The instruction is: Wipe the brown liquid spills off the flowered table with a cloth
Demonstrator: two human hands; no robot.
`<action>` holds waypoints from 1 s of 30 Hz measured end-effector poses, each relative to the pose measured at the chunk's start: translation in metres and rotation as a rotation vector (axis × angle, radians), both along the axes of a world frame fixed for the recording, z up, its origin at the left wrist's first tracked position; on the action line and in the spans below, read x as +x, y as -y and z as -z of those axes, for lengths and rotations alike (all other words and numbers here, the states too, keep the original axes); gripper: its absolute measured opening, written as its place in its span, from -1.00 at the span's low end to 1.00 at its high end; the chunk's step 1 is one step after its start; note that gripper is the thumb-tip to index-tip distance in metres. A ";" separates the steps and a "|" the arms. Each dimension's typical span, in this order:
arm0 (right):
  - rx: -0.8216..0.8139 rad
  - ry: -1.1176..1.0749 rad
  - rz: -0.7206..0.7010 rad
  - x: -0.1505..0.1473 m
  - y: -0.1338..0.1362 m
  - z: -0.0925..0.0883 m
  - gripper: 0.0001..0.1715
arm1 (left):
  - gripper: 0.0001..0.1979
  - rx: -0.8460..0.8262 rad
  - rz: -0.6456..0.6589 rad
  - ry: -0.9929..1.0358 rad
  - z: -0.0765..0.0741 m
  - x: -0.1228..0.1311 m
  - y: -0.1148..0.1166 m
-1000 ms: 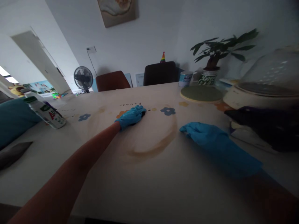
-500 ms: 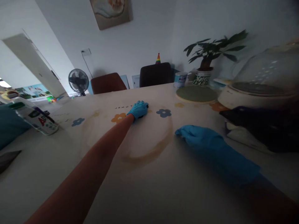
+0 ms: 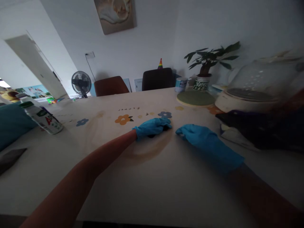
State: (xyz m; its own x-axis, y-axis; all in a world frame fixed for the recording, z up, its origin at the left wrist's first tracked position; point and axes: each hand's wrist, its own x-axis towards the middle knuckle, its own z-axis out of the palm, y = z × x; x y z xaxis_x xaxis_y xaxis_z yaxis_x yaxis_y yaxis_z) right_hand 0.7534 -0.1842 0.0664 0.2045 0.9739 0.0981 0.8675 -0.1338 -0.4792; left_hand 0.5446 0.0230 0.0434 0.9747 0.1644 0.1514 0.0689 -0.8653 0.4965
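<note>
My left hand [image 3: 153,126], in a blue glove, is closed over a small dark cloth-like thing [image 3: 151,136] and presses it on the white table [image 3: 152,196]. Only the thing's dark edges show below the palm and by the fingertips. Under and around this hand runs a curved brown smear [image 3: 147,157]; a blue printed flower [image 3: 164,114] lies just beyond the fingers. To the right, my right hand [image 3: 194,134], gloved in blue too, rests low at the tabletop with its fingers curled together. What it holds, if anything, is hidden.
A white bottle with a green cap [image 3: 45,118] stands at left. Toward the back right are a green round mat [image 3: 196,98], a tin [image 3: 181,85], a potted plant [image 3: 201,84] and a clear-domed appliance [image 3: 249,91]. A dark bag [image 3: 251,128] lies beside my right arm.
My left hand has slid right and nearer to me with the dark thing, stopping close to my right hand. The right hand stays about where it was; the view has shifted slightly.
</note>
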 end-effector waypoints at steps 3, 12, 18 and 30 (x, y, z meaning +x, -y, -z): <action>0.028 0.009 0.018 0.001 0.003 0.001 -0.56 | -0.42 -0.022 0.085 0.002 -0.003 -0.003 0.012; 0.041 0.028 -0.034 0.005 0.003 0.007 -0.54 | -0.53 -0.147 0.133 -0.141 -0.022 -0.059 0.041; 0.145 0.106 -0.129 -0.001 0.011 0.007 -0.52 | -0.78 -0.238 0.129 -0.085 -0.026 -0.117 0.044; 0.067 -0.056 -0.052 -0.008 0.015 -0.007 -0.54 | -0.54 0.118 0.135 -0.126 -0.032 -0.182 0.075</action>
State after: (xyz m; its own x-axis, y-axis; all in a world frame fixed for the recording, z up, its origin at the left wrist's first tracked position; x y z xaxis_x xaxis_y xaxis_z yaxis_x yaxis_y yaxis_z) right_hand 0.7458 -0.1993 0.0736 0.1607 0.9751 0.1530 0.8439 -0.0553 -0.5337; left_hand 0.3629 -0.0518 0.0756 0.9991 0.0197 0.0378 0.0036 -0.9226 0.3857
